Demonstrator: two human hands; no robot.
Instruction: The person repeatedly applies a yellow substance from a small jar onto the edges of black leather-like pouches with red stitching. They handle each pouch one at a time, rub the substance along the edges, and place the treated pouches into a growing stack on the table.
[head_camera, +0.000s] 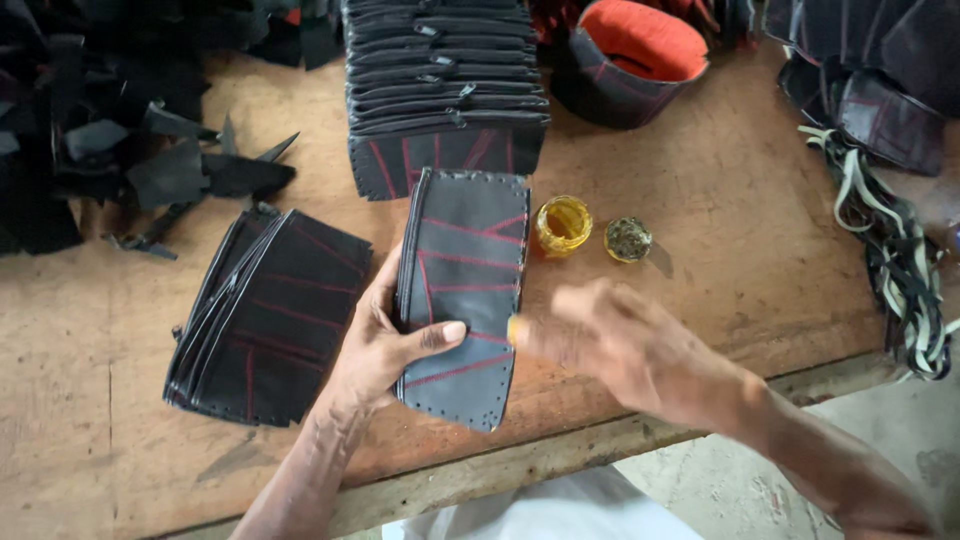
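My left hand (385, 345) grips a black leather pouch piece (465, 290) with red stitching, thumb across its lower front, holding it on edge against the wooden table (720, 230). My right hand (610, 345) is blurred beside the pouch's right edge, fingers together, with a yellowish smear on a fingertip. I cannot tell whether it holds anything. An open small jar of yellow glue (563, 225) and its lid (628, 239) stand just right of the pouch.
A fanned pile of similar black pieces (265, 315) lies to the left. A tall stack of them (445, 90) stands at the back. Black leather scraps (150, 150) are at far left, a red-lined pouch (635, 55) behind, cord strips (900, 260) at right.
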